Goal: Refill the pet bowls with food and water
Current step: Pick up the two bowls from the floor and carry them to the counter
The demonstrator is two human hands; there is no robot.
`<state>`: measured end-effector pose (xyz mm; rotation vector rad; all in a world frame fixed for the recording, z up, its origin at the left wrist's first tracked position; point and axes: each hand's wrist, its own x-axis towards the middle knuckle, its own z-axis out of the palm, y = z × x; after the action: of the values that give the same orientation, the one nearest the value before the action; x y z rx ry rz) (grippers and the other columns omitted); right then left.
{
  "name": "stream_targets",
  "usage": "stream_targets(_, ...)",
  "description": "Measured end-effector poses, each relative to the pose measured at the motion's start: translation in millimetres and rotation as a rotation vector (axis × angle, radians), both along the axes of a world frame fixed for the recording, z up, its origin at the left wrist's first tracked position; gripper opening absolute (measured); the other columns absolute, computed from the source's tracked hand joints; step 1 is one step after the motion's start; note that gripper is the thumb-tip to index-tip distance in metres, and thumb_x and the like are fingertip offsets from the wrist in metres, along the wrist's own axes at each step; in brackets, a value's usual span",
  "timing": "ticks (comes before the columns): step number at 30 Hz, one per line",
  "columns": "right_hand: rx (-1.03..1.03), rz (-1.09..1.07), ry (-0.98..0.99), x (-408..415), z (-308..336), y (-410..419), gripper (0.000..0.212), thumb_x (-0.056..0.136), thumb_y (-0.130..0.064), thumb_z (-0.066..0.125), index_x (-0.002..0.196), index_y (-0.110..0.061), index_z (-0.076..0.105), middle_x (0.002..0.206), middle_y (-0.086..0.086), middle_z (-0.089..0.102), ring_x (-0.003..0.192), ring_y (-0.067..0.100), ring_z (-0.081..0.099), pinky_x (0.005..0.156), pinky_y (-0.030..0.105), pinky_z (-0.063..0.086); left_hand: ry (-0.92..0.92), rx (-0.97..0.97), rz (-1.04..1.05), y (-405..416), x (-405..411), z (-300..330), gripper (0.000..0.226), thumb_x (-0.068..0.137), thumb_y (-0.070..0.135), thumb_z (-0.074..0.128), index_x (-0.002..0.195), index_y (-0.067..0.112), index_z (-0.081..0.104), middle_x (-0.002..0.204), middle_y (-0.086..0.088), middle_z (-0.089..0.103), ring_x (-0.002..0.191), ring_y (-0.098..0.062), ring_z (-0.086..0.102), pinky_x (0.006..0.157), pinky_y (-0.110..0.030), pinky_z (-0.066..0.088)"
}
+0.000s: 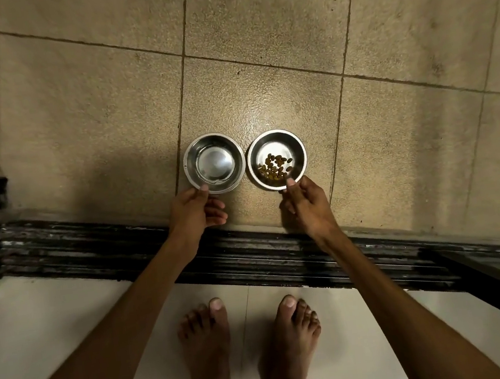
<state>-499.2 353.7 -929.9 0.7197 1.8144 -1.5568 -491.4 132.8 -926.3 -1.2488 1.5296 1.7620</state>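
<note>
Pinching near rims at frame centre: left hand (195, 209) grasps water bowl (214, 163); right hand (306, 204) grasps kibble bowl (277, 159); judgement: keep both level.

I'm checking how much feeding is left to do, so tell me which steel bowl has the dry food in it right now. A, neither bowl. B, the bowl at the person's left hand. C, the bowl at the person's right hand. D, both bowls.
C: brown kibble lies only in the bowl whose near rim the right hand touches; the bowl at the left hand shows no kibble.
</note>
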Motion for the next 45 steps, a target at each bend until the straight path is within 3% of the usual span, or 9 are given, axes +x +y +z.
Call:
stream_targets(7, 0.007, -0.066, 0.005, -2.6, 2.1, 1.6, 0.022, 0.110, -0.023, 0.048, 0.097, -0.009, 0.060, 0.066, 0.000, 0.058, 0.048, 0.009, 0.049, 0.041, 0.020, 0.043, 0.040, -0.038, -0.017, -1.6, 0.5, -1.9, 0.028, 0.109, 0.019, 0.049, 0.091, 0.006, 0.066, 0.069, -0.007, 0.073, 0.055, -0.012, 0.068, 0.051, -0.019, 0.054)
stream_targets(11, 0.026, -0.058, 0.048, -5.1, 6.5, 3.7, 0.024, 0.110, -0.021, 0.048, 0.091, -0.014, 0.061, 0.073, 0.006, 0.062, 0.065, 0.018, 0.060, 0.054, 0.023, 0.053, 0.081, -0.045, -0.050, -6.3, 3.8, 2.7, 0.026, 0.109, 0.018, 0.048, 0.093, 0.008, 0.066, 0.077, -0.006, 0.076, 0.058, -0.010, 0.066, 0.050, -0.019, 0.049)
stream_targets(16, 0.051, -0.055, 0.080, -8.8, 20.7, 5.9, 0.025, 0.109, -0.015, 0.049, 0.092, 0.001, 0.058, 0.073, 0.005, 0.059, 0.058, -0.002, 0.059, 0.057, 0.011, 0.049, 0.106, -0.076, -0.076, -12.6, 7.6, 14.7, 0.025, 0.109, 0.018, 0.048, 0.094, 0.010, 0.066, 0.082, -0.005, 0.079, 0.056, -0.010, 0.063, 0.048, -0.019, 0.043)
stream_targets(22, 0.067, -0.004, 0.101, -2.4, 59.0, 15.9, 0.035, 0.109, -0.021, 0.051, 0.094, 0.010, 0.056, 0.075, 0.013, 0.057, 0.056, 0.001, 0.050, 0.053, 0.009, 0.041, 0.121, -0.090, -0.035, -14.1, 12.2, 62.9, 0.024, 0.108, 0.014, 0.050, 0.094, 0.006, 0.066, 0.079, -0.007, 0.078, 0.050, -0.011, 0.061, 0.044, -0.019, 0.040)
stream_targets(25, 0.052, -0.008, 0.121, -0.5, 93.7, 17.4, 0.036, 0.109, -0.020, 0.050, 0.092, 0.011, 0.052, 0.074, 0.016, 0.055, 0.057, 0.007, 0.049, 0.054, 0.013, 0.041, 0.141, -0.117, -0.026, -14.2, 15.7, 96.8, 0.024, 0.108, 0.013, 0.050, 0.093, 0.004, 0.066, 0.078, -0.007, 0.078, 0.048, -0.011, 0.059, 0.042, -0.019, 0.039)
stream_targets(28, 0.048, -0.025, 0.151, 2.0, 136.5, 17.8, 0.032, 0.110, -0.019, 0.050, 0.085, 0.001, 0.055, 0.070, 0.012, 0.055, 0.063, 0.016, 0.050, 0.062, 0.023, 0.044, 0.147, -0.144, -0.005, -13.2, 20.4, 141.1, 0.025, 0.108, 0.012, 0.050, 0.093, 0.003, 0.067, 0.078, -0.006, 0.078, 0.047, -0.011, 0.058, 0.042, -0.019, 0.037)
stream_targets(32, 0.050, -0.059, 0.198, 4.1, 201.5, 13.4, 0.032, 0.110, -0.015, 0.050, 0.078, -0.011, 0.055, 0.065, 0.008, 0.052, 0.059, 0.011, 0.047, 0.060, 0.021, 0.041, 0.163, -0.156, 0.024, -9.3, 24.7, 204.0, 0.026, 0.108, 0.011, 0.049, 0.096, -0.003, 0.066, 0.080, -0.006, 0.078, 0.048, -0.011, 0.056, 0.043, -0.019, 0.035)
stream_targets(40, -0.004, -0.149, 0.203, 4.8, 331.7, 1.2, 0.034, 0.109, -0.016, 0.053, 0.077, -0.004, 0.048, 0.069, 0.009, 0.047, 0.061, 0.011, 0.041, 0.056, 0.021, 0.034, 0.219, -0.155, 0.107, 0.5, 29.3, 342.2, 0.024, 0.106, 0.010, 0.050, 0.093, -0.002, 0.067, 0.081, -0.008, 0.079, 0.048, -0.010, 0.056, 0.045, -0.020, 0.033)
stream_targets(45, -0.010, -0.170, 0.218, 10.9, 415.9, -10.6, 0.037, 0.108, -0.017, 0.053, 0.077, 0.000, 0.045, 0.067, 0.007, 0.043, 0.058, 0.010, 0.036, 0.054, 0.020, 0.032, 0.264, -0.142, 0.160, 0.9, 37.1, 417.0, 0.026, 0.105, 0.010, 0.053, 0.095, -0.009, 0.067, 0.087, -0.021, 0.077, 0.050, -0.016, 0.056, 0.044, -0.023, 0.033)
